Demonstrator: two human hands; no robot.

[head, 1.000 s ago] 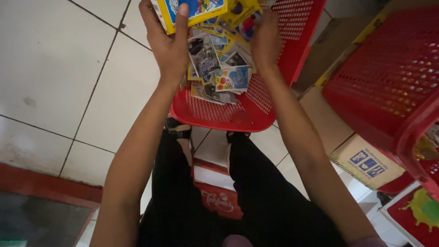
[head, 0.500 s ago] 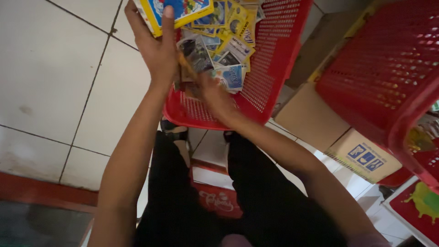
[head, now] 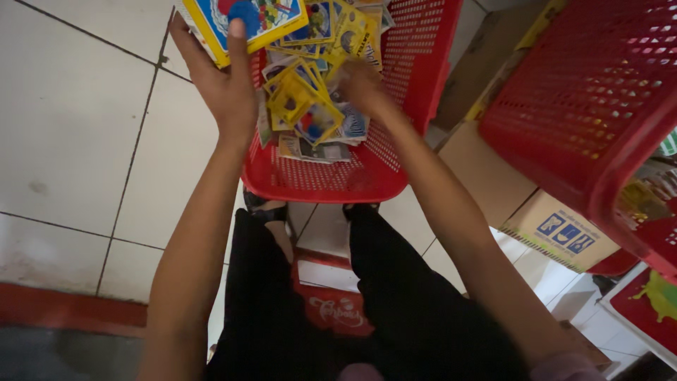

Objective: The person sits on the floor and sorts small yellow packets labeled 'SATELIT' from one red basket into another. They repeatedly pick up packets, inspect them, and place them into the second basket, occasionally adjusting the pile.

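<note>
A pale tiled floor (head: 77,134) lay under everything, with cardboard boxes (head: 557,226) and a second red mesh basket (head: 585,106) off to the right. Between the person's knees sat a red basket (head: 331,185), a heap of small picture cards (head: 310,113) loose inside it. The left hand (head: 224,85) gripped a yellow-edged stack of cards (head: 243,21) above the rim. The right hand (head: 363,81) was down among the heap; its grip was too blurred to tell. Judging by this, most cards remained ungathered.

Hands (head: 224,88) among basket (head: 416,92) packets (head: 303,106)
</note>
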